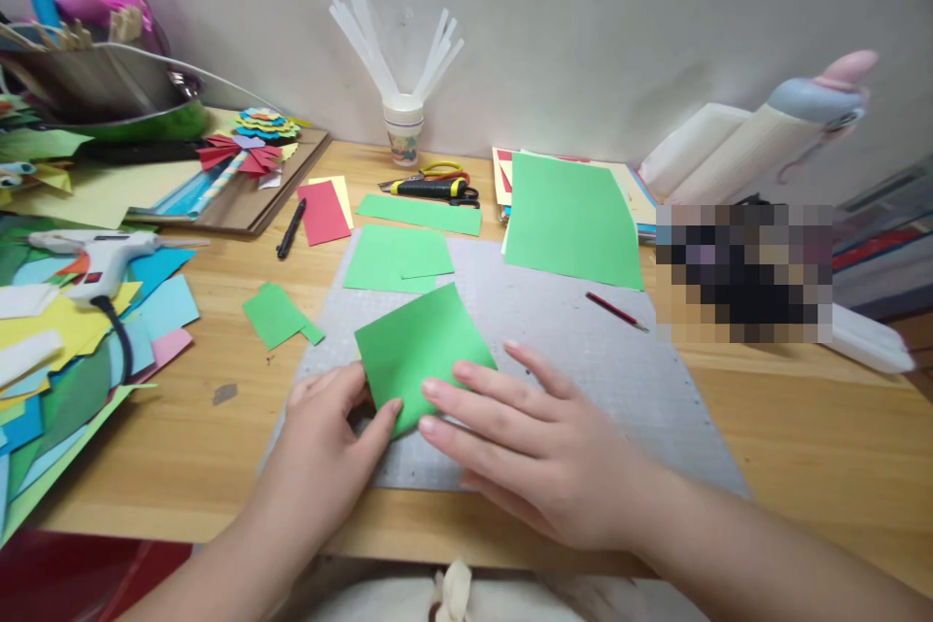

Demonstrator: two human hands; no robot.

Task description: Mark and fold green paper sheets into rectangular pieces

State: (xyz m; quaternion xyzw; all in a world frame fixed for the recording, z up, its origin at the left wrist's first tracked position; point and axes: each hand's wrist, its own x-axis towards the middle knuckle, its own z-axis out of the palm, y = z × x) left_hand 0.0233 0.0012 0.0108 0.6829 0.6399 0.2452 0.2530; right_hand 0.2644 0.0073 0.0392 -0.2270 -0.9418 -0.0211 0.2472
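Note:
A square-looking sheet of green paper point(419, 345) is tilted up over the grey cutting mat point(569, 389). My left hand point(331, 437) pinches its near left corner between thumb and fingers. Across its right side lies my right hand point(532, 437), fingers spread and fingertips touching the paper. Just behind are a green paper piece point(394, 253) with a cut in its near edge and a green strip point(419, 213). Small green scraps point(273, 316) lie to the left. A dark red pencil point(616, 311) rests on the mat at the right.
Larger green sheets point(572, 219) lie at the back right. A paper cup point(403, 131) of white sticks stands by the wall, behind a yellow-black cutter point(430, 188). On the left are a glue gun point(109, 258), coloured paper, a black pen point(292, 229) and red paper point(325, 214).

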